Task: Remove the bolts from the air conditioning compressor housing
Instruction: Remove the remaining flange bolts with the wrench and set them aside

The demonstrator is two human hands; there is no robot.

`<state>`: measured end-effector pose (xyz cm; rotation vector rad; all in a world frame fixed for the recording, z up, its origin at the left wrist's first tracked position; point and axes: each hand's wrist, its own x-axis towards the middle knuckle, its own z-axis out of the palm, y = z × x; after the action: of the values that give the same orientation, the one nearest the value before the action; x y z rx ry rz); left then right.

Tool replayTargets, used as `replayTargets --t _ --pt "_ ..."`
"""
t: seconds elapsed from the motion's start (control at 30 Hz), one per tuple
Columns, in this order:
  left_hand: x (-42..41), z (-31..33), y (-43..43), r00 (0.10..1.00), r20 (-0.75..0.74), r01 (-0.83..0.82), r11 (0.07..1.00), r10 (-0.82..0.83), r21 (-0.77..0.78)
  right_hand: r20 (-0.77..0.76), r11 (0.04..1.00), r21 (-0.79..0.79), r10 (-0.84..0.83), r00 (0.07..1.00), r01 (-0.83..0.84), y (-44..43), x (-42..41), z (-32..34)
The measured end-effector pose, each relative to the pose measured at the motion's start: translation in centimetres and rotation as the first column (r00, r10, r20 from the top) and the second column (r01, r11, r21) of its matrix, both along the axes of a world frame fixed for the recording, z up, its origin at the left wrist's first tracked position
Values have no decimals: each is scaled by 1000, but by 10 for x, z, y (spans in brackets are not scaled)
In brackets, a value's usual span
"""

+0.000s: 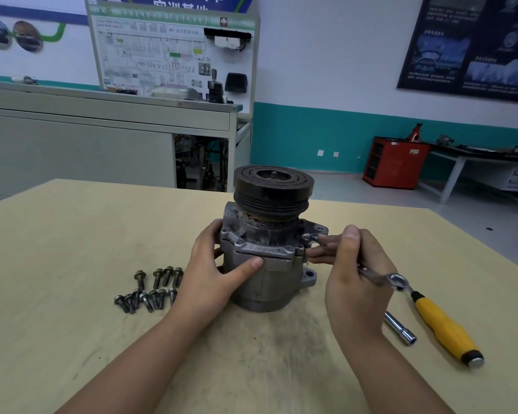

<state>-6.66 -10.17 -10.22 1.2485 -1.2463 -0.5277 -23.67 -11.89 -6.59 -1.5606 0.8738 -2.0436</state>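
Observation:
The grey air conditioning compressor (266,264) stands upright on the wooden table (72,249), its black pulley (272,186) on top. My left hand (213,273) grips the housing's left side, thumb across the front. My right hand (353,270) holds a metal ring wrench (380,276); the wrench's far ring end (308,236) sits on the housing flange at the right. Several loose bolts (153,289) lie in a cluster on the table left of the compressor.
A yellow-handled driver (443,327) and a chrome socket (399,328) lie on the table to the right of my right hand. Beyond the table stand a grey bench with a wiring display board (174,52) and a red cabinet (395,162).

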Motion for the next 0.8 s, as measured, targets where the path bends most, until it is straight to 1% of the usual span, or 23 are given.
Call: replayTargets --t 0.07,0.2,0.3,0.37,0.43,0.5,0.57,0.67,0.7,0.8 --pt "0 0 0 1000 -4 0 1000 0 -1 60 999 46 9 998 -12 -3 -3 1" --pt "-1 0 0 1000 -12 9 1000 -10 -11 252 983 144 79 965 -118 -13 -11 7" --pt "0 1 0 1000 -12 10 1000 -10 -3 429 942 226 131 894 -246 -21 -16 11" --pt "0 0 0 1000 -9 5 1000 -5 2 523 894 271 174 834 -356 -25 -20 12" --pt "1 0 0 1000 -14 5 1000 -5 5 575 840 305 214 790 -449 -27 -23 13" --pt "1 -1 -1 1000 -12 8 1000 -8 4 614 804 309 239 752 -508 -27 -25 13" --pt "1 -1 -1 1000 -10 9 1000 -9 3 624 813 287 243 743 -507 -25 -25 15" --pt "2 -1 -1 1000 -4 4 1000 -4 6 574 875 242 219 789 -419 -19 -23 19" --pt "2 -2 -1 1000 -2 3 1000 -3 7 531 902 227 202 823 -368 -18 -23 20" --pt "2 -1 -1 1000 -7 8 1000 -8 6 323 970 152 131 937 -188 -11 -20 20"
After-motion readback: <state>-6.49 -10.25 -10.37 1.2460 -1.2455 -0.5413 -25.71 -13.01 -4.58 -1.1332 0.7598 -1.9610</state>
